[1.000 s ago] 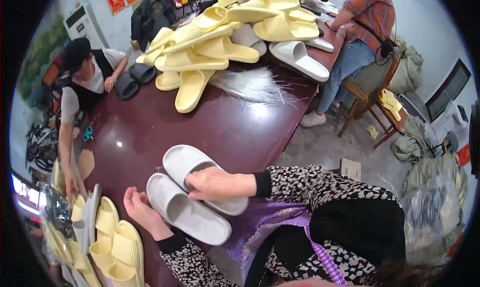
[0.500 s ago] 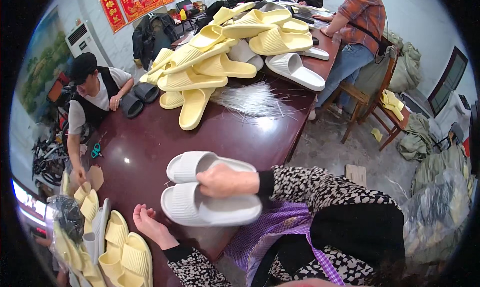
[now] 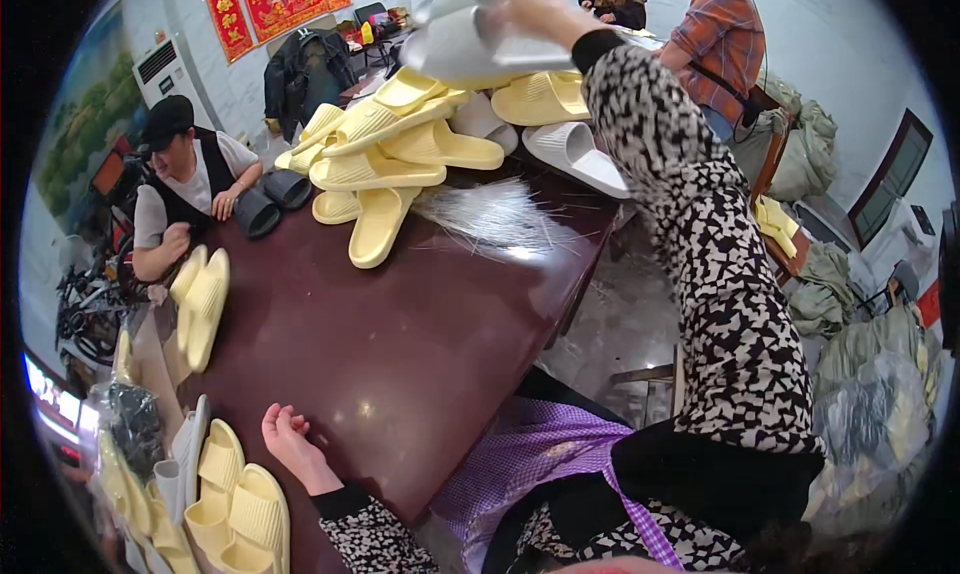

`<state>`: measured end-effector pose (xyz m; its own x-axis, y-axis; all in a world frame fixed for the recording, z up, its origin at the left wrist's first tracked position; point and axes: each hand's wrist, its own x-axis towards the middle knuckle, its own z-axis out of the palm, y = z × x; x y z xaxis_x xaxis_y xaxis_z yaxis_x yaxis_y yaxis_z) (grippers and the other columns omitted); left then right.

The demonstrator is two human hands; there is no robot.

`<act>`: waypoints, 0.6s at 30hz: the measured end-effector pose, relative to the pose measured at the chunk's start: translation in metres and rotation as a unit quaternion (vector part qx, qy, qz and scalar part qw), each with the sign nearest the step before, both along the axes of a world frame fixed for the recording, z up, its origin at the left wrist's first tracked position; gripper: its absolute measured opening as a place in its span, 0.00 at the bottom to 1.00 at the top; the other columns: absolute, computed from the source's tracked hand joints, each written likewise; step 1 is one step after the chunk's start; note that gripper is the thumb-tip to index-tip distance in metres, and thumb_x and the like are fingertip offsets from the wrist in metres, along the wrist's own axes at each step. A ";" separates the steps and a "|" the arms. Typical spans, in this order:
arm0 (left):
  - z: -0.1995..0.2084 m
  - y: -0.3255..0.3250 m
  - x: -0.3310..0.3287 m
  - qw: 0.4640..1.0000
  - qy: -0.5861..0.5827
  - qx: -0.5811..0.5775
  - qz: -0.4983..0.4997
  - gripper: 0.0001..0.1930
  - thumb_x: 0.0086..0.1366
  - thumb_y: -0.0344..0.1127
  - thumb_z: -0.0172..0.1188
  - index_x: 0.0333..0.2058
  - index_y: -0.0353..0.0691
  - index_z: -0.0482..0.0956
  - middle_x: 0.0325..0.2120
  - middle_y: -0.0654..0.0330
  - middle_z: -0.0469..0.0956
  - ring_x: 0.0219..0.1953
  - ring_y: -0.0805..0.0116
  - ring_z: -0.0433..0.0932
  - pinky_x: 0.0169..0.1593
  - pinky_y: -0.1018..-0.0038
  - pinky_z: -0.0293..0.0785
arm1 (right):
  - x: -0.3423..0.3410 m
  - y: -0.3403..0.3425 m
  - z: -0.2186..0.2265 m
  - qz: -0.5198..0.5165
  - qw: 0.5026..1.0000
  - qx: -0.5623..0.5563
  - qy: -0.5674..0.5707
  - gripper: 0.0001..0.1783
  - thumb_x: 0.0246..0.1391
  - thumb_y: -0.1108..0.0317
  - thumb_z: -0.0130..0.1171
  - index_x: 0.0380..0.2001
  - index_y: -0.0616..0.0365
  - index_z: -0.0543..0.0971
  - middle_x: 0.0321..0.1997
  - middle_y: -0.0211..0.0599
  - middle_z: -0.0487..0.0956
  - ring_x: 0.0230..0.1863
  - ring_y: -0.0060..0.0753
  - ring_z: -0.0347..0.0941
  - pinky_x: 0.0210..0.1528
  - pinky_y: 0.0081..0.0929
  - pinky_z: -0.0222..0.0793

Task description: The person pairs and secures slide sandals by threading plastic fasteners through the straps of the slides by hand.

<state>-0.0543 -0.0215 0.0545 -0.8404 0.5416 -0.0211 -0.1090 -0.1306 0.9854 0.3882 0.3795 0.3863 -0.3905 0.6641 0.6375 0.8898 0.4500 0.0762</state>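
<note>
My right hand [image 3: 535,14], its arm stretched far over the table, grips a pair of white slide slippers [image 3: 455,54]. They are blurred by motion and hang above the far pile of yellow slippers [image 3: 375,164]. My left hand [image 3: 298,449] hovers over the near left of the table, palm up with loosely bent fingers, holding nothing. Just left of it lie ribbed yellow slippers [image 3: 258,514] and a white slipper [image 3: 187,444]. Beside the pile is a bundle of thin clear strands [image 3: 500,214].
A co-worker [image 3: 195,184] sits at the left edge, near dark slippers [image 3: 257,212] and a tilted yellow pair [image 3: 203,304]. Another person in a plaid shirt [image 3: 715,34] is at the far right. The table [image 3: 400,344] is dark red and glossy. Sacks [image 3: 870,414] stand at the right.
My right hand has carried the white slippers from in front of me up and away to the far pile. My left hand barely moved. A yellow pair now tilts up near the co-worker.
</note>
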 end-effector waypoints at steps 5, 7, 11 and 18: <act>0.003 0.000 0.001 1.000 0.000 0.000 0.011 0.13 0.63 0.28 0.54 0.47 0.34 0.72 0.31 0.61 0.77 0.25 0.78 0.71 0.28 0.83 0.70 | 0.054 0.045 -0.035 0.058 0.981 0.113 0.145 0.18 0.56 0.57 0.56 0.43 0.59 0.79 0.39 0.50 0.82 0.42 0.47 0.80 0.45 0.37 0.74; 0.006 0.003 0.006 1.000 0.006 -0.003 0.005 0.13 0.62 0.28 0.55 0.46 0.34 0.73 0.29 0.61 0.76 0.24 0.78 0.71 0.27 0.82 0.70 | 0.051 0.038 -0.092 0.071 0.980 0.053 0.181 0.18 0.56 0.58 0.55 0.42 0.62 0.79 0.40 0.51 0.82 0.43 0.50 0.79 0.45 0.38 0.73; 0.013 -0.002 0.016 1.000 0.011 -0.012 -0.010 0.13 0.60 0.29 0.57 0.44 0.34 0.75 0.26 0.64 0.75 0.23 0.78 0.71 0.26 0.83 0.69 | 0.016 -0.012 -0.187 0.148 0.946 -0.080 0.278 0.15 0.58 0.67 0.54 0.45 0.65 0.78 0.39 0.41 0.83 0.37 0.31 0.79 0.41 0.26 0.73; 0.013 0.000 0.013 1.000 0.027 0.007 0.010 0.12 0.59 0.29 0.57 0.42 0.33 0.76 0.25 0.63 0.76 0.22 0.78 0.73 0.26 0.82 0.68 | -0.085 -0.170 -0.178 0.395 0.776 -0.393 0.295 0.16 0.62 0.72 0.51 0.51 0.66 0.74 0.42 0.39 0.79 0.38 0.22 0.73 0.41 0.20 0.70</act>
